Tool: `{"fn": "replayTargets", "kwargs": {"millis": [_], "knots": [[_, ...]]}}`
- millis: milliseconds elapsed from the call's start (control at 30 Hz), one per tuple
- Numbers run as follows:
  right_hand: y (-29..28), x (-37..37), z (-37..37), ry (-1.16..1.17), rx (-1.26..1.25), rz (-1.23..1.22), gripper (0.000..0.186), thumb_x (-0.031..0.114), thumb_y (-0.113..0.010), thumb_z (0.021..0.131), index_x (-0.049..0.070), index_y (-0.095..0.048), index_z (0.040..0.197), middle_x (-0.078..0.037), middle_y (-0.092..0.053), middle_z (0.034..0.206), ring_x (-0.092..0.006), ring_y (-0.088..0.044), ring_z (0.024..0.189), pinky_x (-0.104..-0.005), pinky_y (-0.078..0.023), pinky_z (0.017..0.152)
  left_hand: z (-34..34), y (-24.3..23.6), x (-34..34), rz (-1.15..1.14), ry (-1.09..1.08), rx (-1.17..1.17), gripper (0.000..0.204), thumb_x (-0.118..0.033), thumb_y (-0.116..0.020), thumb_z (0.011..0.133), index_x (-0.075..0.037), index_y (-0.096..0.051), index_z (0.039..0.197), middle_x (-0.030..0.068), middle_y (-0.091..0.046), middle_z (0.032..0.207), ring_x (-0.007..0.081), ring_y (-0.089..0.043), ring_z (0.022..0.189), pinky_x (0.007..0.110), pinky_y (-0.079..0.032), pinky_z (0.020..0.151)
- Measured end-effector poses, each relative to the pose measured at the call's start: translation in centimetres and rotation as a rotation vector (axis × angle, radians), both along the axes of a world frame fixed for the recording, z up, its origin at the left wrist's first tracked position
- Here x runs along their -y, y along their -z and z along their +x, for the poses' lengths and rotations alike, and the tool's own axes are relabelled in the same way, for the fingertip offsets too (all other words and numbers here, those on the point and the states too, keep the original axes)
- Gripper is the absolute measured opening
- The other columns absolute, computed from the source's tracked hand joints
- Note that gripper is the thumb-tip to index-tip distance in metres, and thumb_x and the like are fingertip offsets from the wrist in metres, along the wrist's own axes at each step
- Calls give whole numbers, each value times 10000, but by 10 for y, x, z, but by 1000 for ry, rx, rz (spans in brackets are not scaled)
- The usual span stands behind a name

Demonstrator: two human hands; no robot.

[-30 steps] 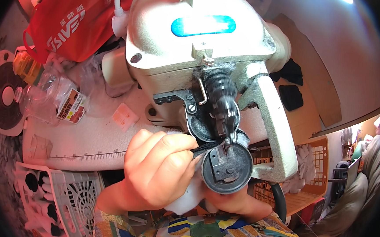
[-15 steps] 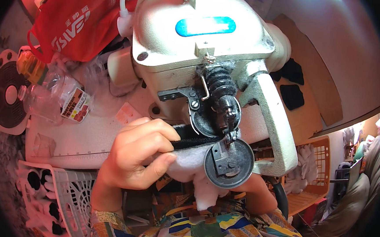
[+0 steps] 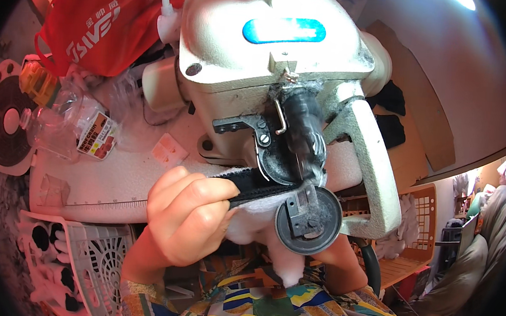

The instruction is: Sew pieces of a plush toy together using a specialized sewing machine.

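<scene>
A cream-coloured fur sewing machine (image 3: 271, 59) stands in front of me, its black feed disc (image 3: 309, 219) facing me. My left hand (image 3: 190, 215) is closed, its thumb and fingers pinching the left end of a black fabric strip (image 3: 252, 184). The strip runs right to the machine's sewing point above the disc. White fluffy fabric (image 3: 286, 255) lies against the strip's lower side and hangs down behind the disc. My right hand (image 3: 335, 252) reaches up behind the disc, where its fingers are hidden. The needle mechanism (image 3: 306, 138) is smeared by motion.
A white plastic basket (image 3: 90, 258) with white and black pieces stands lower left, an orange basket (image 3: 424, 229) at right. On the table at left are a clear plastic jar (image 3: 61, 130), a red bag (image 3: 106, 27) and a paper slip (image 3: 169, 150). Black pieces (image 3: 389, 129) lie right of the machine.
The needle mechanism has gone from sharp to blurred. My left hand has turned slightly, and more of the black strip shows between it and the machine. The whole view has shifted a little.
</scene>
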State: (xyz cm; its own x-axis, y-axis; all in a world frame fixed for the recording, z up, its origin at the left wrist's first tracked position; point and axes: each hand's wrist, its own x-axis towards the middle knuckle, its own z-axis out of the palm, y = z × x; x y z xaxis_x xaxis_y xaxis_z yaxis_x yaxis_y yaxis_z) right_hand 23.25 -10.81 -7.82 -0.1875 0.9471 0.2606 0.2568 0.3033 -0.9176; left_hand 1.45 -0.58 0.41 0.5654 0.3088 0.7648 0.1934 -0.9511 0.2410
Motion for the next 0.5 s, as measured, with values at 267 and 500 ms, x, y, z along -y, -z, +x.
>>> {"fn": "replayTargets", "kwargs": {"millis": [267,500], "knots": [[28,12,32,220,564,241,576,26,-755,756,-16,-502,1271,-112,-589,1060,-184,-593,959,-332,-484,845,20,-2,10,-39,-10,-13,308,45,-715,730,-36,-502,937,136,-645,881,234,-551,600,346,-400,545],[-16,30,-2,320,-445,-86,729,177,-754,797,6,-337,1370,-101,-543,1230,-190,-570,1104,-343,-456,980,17,-27,14,-320,13,-84,132,-47,-674,657,-22,-570,732,125,-613,775,256,-558,567,336,-376,520]]}}
